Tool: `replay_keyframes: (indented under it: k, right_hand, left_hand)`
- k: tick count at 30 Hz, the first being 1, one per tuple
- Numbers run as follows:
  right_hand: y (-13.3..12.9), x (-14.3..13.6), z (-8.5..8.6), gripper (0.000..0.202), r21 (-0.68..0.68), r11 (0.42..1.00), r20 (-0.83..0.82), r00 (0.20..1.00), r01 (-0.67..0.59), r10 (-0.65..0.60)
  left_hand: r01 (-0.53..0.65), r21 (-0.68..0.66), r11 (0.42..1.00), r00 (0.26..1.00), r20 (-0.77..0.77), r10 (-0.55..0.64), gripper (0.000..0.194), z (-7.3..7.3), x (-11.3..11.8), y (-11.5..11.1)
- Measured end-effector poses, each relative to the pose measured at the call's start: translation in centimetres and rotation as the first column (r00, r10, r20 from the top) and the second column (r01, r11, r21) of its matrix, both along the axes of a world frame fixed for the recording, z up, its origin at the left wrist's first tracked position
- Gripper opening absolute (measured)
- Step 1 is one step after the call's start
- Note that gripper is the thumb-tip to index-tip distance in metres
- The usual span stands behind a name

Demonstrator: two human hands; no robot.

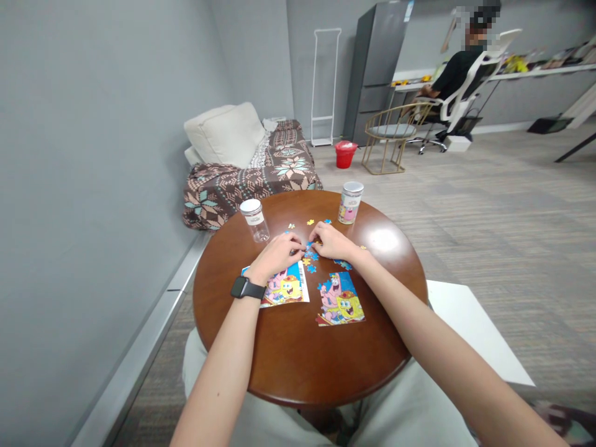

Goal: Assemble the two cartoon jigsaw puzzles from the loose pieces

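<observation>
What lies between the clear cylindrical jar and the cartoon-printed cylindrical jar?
The head view shows a few loose yellow and blue jigsaw pieces there, on the round brown table.

A big room with a couch and a fridge

A soft white cushion (237, 133) sits on the couch (251, 167). A brown blanket (291, 162) with star flowers covers the couch. A tall white rack (325, 87) stands by the wall (256, 56). Next to it is a gray fridge (380, 56). A red bin (345, 155) is on the floor (386, 205), near a gold chair (388, 131) with a gray seat. At the back, a person (459, 68) in a dark top sits in a white and black chair (459, 102). Lots of little things lie on the long shelf (549, 73).
</observation>
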State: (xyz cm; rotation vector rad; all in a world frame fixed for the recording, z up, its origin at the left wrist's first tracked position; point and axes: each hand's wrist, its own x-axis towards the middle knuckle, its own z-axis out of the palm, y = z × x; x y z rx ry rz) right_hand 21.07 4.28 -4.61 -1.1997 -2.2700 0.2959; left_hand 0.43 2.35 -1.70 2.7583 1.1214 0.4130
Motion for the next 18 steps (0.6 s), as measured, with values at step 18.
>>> replay_keyframes:
  k: [18]
  right_hand:
    - [0.05, 0.05, 0.08, 0.008, 0.004, 1.0, -0.022, 1.0, -0.008, 0.008]
  left_hand:
    - [-0.009, -0.003, 1.0, 1.0, 0.021, 0.009, 0.024, 0.27, 0.13, -0.3]
